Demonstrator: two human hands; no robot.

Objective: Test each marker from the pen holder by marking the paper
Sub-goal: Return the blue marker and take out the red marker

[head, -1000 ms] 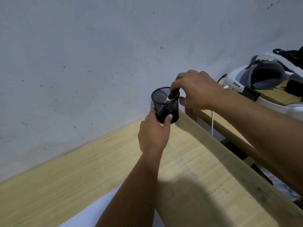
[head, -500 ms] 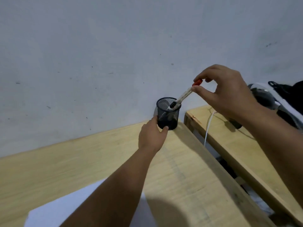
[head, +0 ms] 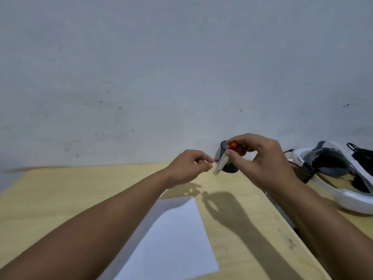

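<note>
My right hand (head: pixel 260 158) pinches a white marker (head: pixel 222 162) with an orange-red end cap, held tilted above the table in front of the black mesh pen holder (head: pixel 230 167). The holder stands at the wall on the wooden table (head: pixel 60 188), mostly hidden by the marker and my fingers. My left hand (head: pixel 187 166) hovers just left of the marker's lower end, thumb and forefinger nearly touching it; whether they grip it is unclear. A white sheet of paper (head: pixel 173 239) lies on the table nearer to me, partly under my left forearm.
A white headset (head: pixel 343 178) with black padding and straps lies on a second wooden surface to the right. A gap separates the two tables. A grey wall rises right behind the table.
My right hand lifted the marker out of the holder and brought it down and left. My left hand let go of the holder and moved toward the marker's lower end.
</note>
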